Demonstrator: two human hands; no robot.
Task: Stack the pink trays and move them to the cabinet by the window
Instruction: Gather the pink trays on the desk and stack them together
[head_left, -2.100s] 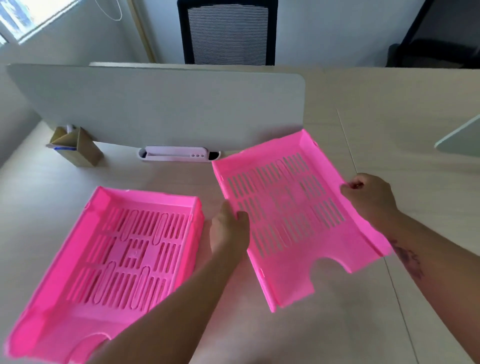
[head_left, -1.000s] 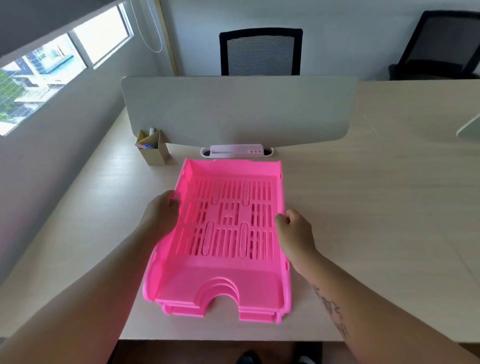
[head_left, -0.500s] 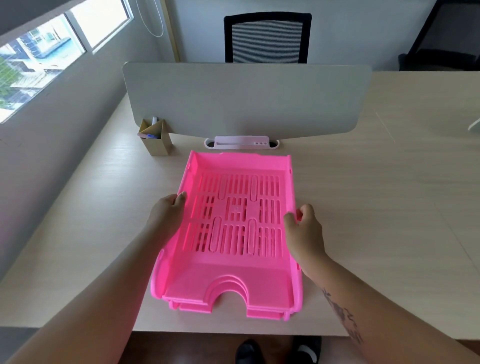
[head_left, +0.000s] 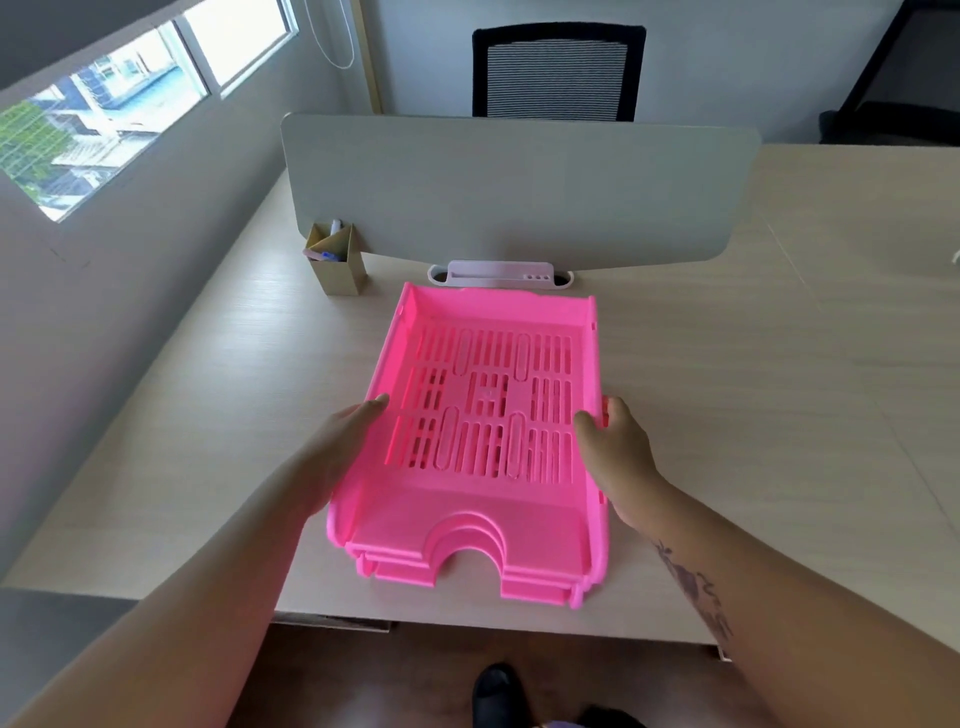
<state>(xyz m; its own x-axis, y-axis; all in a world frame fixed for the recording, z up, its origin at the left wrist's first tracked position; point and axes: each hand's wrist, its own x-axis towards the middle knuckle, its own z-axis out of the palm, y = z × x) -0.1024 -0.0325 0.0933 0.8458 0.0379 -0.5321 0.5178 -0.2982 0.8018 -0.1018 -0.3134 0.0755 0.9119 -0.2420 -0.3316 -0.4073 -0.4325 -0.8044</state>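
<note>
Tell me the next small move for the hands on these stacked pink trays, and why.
Probably lift the stack of pink trays straight up off the desk. The trays already sit nested, and the left hand and right hand each grip a side wall, so only the carry remains.

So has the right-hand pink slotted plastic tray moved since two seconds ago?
Yes, leftward: it is now the top pink tray, nested on the lower pink tray, directly before the white desk organiser.
</note>
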